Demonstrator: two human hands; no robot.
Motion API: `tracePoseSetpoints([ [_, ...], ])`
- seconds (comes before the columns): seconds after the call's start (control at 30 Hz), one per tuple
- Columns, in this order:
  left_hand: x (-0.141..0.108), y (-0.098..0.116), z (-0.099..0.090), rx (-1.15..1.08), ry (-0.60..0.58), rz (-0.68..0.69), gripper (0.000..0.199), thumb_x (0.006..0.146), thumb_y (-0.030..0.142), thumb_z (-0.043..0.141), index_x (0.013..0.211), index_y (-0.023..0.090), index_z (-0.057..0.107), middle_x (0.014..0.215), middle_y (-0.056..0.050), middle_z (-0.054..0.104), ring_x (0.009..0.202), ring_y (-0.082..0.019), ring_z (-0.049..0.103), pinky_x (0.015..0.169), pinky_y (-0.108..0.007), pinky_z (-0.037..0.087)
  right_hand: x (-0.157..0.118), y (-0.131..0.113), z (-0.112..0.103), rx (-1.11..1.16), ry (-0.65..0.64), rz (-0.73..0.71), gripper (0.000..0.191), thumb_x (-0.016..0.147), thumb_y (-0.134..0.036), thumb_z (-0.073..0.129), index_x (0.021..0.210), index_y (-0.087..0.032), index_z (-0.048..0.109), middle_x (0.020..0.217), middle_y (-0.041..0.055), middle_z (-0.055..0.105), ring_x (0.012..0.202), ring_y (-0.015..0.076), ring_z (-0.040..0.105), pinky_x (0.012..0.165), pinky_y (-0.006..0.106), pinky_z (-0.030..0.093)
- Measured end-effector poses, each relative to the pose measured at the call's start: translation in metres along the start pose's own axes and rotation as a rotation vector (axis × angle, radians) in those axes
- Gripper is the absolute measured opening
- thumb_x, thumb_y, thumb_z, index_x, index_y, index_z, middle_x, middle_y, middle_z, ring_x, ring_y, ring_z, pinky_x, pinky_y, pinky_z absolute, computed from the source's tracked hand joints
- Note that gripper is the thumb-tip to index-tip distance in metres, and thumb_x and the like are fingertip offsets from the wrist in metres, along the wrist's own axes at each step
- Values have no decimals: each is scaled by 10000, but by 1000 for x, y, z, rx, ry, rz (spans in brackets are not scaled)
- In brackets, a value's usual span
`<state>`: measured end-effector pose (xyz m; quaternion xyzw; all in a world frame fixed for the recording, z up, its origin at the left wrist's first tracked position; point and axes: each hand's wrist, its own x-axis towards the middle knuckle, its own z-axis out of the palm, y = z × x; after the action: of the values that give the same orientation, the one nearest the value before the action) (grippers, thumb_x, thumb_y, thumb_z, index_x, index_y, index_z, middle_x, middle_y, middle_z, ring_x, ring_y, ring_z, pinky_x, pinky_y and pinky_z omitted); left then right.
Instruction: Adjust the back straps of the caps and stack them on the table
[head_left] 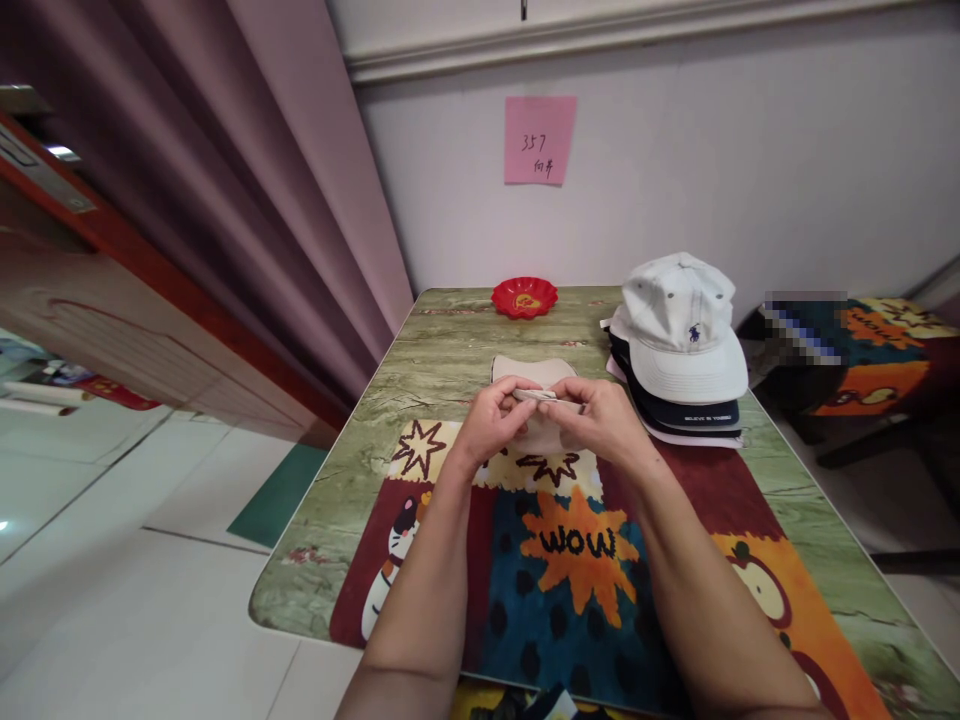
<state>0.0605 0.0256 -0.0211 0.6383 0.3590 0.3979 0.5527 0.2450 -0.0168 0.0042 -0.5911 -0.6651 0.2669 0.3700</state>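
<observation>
My left hand point(496, 422) and my right hand point(598, 415) meet above the middle of the table. Both are closed, thumbs and fingers pinching a small pale folded strip point(549, 397) between them. Its exact kind is too small to tell. Just behind and under the fingers is a flat beige piece point(534, 370) with a rounded edge and a dark rim at its left. My hands cover part of it, so I cannot tell what it is, or whether the strip is joined to it. To the right of my right hand stands a stack of caps, a white cap point(679, 320) on top.
A red scalloped dish point(524, 298) stands near the back edge of the wood-patterned table point(330, 520). A colourful mat point(517, 600) lies under my forearms. A pink note point(540, 140) hangs on the wall. Left is a purple curtain point(300, 150); right, a second patterned surface point(877, 350).
</observation>
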Motion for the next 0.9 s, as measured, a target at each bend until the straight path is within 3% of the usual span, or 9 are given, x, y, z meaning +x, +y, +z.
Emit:
tracePoseSetpoints([
  [0.3, 0, -2, 0, 37, -32, 22, 339, 858, 391, 675, 1081, 135, 666, 634, 18, 608, 521, -122, 568, 514, -225, 454, 0, 0, 2, 6, 45, 13, 238, 823, -415, 640, 770, -202, 734, 547, -9, 570, 527, 145, 520, 507, 254, 278],
  [0.43, 0, -2, 0, 49, -35, 13, 352, 857, 418, 679, 1071, 139, 671, 626, 19, 600, 527, -125, 565, 521, -230, 443, 0, 0, 3, 0, 8, 15, 233, 836, -407, 638, 774, -203, 731, 567, -8, 581, 530, 143, 512, 510, 256, 279],
  [0.53, 1, -2, -2, 73, -13, 8, 352, 853, 452, 688, 1021, 143, 691, 664, 5, 622, 539, -120, 552, 536, -236, 429, 0, 0, 0, 7, -59, -3, 270, 863, -440, 633, 802, -199, 739, 634, 4, 629, 570, 144, 525, 529, 255, 301],
  [0.7, 2, -1, -12, 200, 81, 98, 305, 748, 439, 808, 845, 159, 735, 858, -37, 686, 743, -148, 593, 671, -245, 446, -1, 10, -16, 146, -161, 3, 314, 833, -501, 705, 841, -190, 752, 743, 12, 682, 642, 145, 544, 580, 253, 368],
  [0.9, -4, 7, -27, 125, -29, -5, 314, 763, 446, 797, 728, 155, 684, 756, -6, 588, 646, -115, 505, 603, -237, 393, 2, 24, -22, 301, -141, -40, 340, 865, -498, 683, 784, -169, 720, 665, 0, 612, 600, 128, 488, 567, 259, 369],
])
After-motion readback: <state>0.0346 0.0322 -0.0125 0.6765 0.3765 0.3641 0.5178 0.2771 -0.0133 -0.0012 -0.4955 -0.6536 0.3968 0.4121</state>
